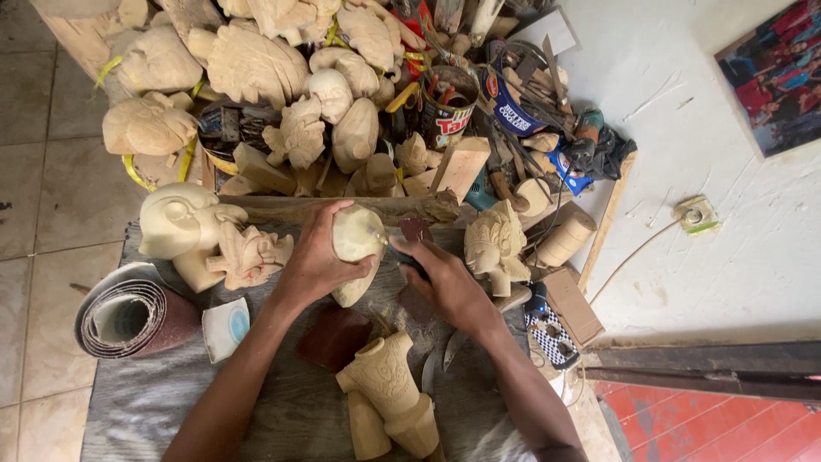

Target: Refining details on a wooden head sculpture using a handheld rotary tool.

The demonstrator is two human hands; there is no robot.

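Observation:
My left hand grips a pale, smooth wooden carving, holding it upright over the grey mat. My right hand presses a dark reddish piece of sandpaper against the carving's right side. A carved bird-like figure lies just left of my left hand. A carved cylindrical piece lies below my hands, beside a dark red sandpaper scrap.
A heap of unfinished wooden carvings and tins of tools fills the far side. A sandpaper roll lies at left, a carved head at right. A white wall stands at right.

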